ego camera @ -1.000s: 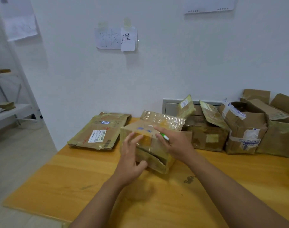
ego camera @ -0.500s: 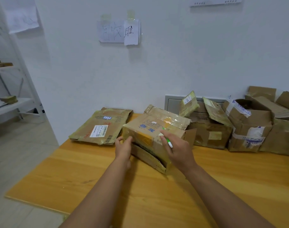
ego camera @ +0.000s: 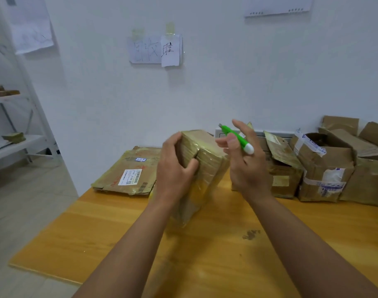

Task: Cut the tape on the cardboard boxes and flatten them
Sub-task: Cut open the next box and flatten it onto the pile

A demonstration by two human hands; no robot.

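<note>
Two bare hands work above a wooden table (ego camera: 123, 239) that fills the lower part of the view, pushed against a white wall (ego camera: 226, 82). A white shelf unit (ego camera: 22, 145) stands at the far left on the pale floor.

Along the table's far right edge sits a row of opened cardboard boxes (ego camera: 325, 168), flaps up and loose, with white labels and strips of tape on their fronts. To the left, near the wall, lies a flattened box (ego camera: 128, 172) with a white barcode label facing up.

Between these, near the middle of the table, is the taped box (ego camera: 205, 160), stood up on end and tilted, its lower part hidden behind the left forearm; whether it touches the tabletop cannot be told. Glossy tape wraps its brown sides, and a seam runs down the face turned toward the camera.

On the wall hang two overlapping paper notes (ego camera: 156, 49) with handwritten characters, held by tape.

The left hand (ego camera: 173, 166) grips the taped box from its left side, fingers curled round the top edge and thumb pressed on the near face. The right hand (ego camera: 246, 162) is just beside the box's right side, fingers mostly spread, with a green and white cutter (ego camera: 237, 138) pinched between thumb and fingers, its tip pointing up and left.
</note>
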